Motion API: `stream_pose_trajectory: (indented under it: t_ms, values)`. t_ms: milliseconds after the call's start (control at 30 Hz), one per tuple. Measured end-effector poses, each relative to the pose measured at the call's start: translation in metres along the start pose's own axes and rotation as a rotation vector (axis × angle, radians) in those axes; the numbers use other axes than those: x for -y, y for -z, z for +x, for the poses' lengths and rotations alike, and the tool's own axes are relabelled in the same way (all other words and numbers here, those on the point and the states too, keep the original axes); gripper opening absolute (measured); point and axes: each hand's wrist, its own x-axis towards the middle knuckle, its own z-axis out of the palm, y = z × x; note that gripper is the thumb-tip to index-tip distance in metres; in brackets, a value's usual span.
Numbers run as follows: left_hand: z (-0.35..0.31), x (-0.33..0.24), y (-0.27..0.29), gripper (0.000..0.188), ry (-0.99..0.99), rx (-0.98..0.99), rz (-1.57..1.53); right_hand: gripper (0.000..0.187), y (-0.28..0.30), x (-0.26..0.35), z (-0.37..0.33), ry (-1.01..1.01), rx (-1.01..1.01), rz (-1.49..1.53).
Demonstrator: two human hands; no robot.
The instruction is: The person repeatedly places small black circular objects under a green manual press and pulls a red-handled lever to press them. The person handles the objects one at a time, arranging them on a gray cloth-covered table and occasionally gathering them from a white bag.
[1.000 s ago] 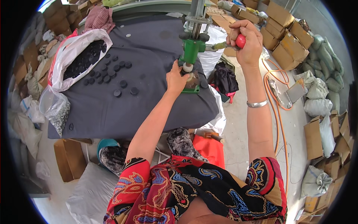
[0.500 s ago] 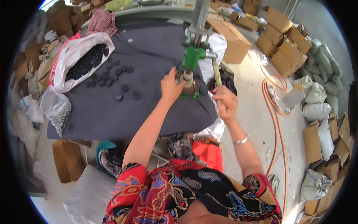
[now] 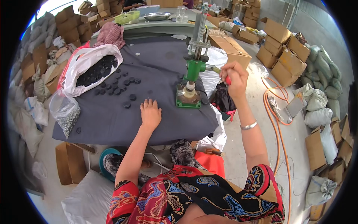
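I have the left hand point(image 3: 150, 115) palm down over the dark cloth of the tabletop point(image 3: 112, 128), its fingers released and loosely spread, though I cannot tell whether anything lies under the palm. My right hand point(image 3: 235, 79) has its fingers clenched round the red knob point(image 3: 228, 80) of the lever on the green press point(image 3: 194, 69), which stands upright near the tabletop's right edge. Its white tip point(image 3: 190, 85) sits over the round base plate point(image 3: 188, 94), and I cannot tell whether they touch. Just far of the left hand I see scattered black caps point(image 3: 126, 105); farther left, more fill an open white bag point(image 3: 69, 87), with a clear bag of metal rings point(image 3: 69, 120) on its near side
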Motion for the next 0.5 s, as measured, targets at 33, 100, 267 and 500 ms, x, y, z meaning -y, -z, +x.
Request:
stream_pose_trajectory:
  t_ms: [33, 100, 267, 500]
  values:
    - [-0.002, -0.001, 0.000, 0.042, -0.044, -0.016, -0.048, 0.020, 0.001, 0.001, 0.010, -0.013, 0.001, 0.025]
    - [-0.004, -0.005, 0.002, 0.039, -0.137, -0.047, -0.145, 0.021, 0.003, 0.002, 0.029, -0.041, 0.000, 0.073]
    - [-0.003, 0.008, 0.009, 0.040, 0.097, 0.002, -0.083, 0.022, 0.006, 0.000, 0.060, -0.027, -0.003, 0.172]
    - [-0.006, 0.011, 0.013, 0.031, 0.054, -0.019, -0.091, 0.024, 0.001, -0.002, 0.071, -0.024, -0.012, 0.156]
